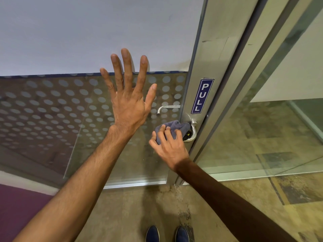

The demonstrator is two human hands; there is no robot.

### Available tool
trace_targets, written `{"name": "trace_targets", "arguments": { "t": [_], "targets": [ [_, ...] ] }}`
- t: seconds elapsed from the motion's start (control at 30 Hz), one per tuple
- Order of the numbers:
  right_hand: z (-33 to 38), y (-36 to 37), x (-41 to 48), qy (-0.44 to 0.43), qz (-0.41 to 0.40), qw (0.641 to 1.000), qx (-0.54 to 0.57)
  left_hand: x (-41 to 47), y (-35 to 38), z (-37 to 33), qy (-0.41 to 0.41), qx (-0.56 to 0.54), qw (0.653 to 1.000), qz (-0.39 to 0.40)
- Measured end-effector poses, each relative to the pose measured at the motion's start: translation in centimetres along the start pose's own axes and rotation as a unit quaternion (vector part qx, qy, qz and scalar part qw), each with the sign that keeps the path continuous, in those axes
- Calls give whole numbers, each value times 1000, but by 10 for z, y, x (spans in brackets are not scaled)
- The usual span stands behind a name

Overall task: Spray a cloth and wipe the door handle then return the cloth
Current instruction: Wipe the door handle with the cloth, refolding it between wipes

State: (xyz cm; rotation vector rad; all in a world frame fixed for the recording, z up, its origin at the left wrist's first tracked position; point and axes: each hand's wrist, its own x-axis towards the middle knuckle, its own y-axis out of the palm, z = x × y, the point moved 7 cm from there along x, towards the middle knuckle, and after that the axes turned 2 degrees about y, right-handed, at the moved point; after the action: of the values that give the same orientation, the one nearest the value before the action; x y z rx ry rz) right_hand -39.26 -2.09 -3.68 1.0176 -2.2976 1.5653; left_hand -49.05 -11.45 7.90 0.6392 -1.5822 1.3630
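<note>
A grey-blue cloth (176, 127) is wrapped over the silver lever door handle (193, 131) on the metal door frame. My right hand (168, 145) grips the cloth and presses it onto the handle, hiding most of the lever. My left hand (128, 100) lies flat with fingers spread against the frosted, dotted glass door (52, 105), holding nothing. No spray bottle is in view.
A blue PULL sticker (202, 96) sits on the frame above the handle. A second handle (166, 109) shows through the glass on the far side. A fixed glass panel (279, 119) stands to the right. My shoes (167, 234) are on the worn floor below.
</note>
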Motion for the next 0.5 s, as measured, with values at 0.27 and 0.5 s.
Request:
{"name": "trace_targets", "arguments": {
  "t": [0.27, 0.5],
  "targets": [
    [-8, -2, -24, -114, -86, 990, 6, -1, -2, -1, -1, 2, 1000, 4],
    [-37, -4, -50, -163, -143, 976, 33, 0, -5, -2, -4, 6, 1000, 9]
  ]
}}
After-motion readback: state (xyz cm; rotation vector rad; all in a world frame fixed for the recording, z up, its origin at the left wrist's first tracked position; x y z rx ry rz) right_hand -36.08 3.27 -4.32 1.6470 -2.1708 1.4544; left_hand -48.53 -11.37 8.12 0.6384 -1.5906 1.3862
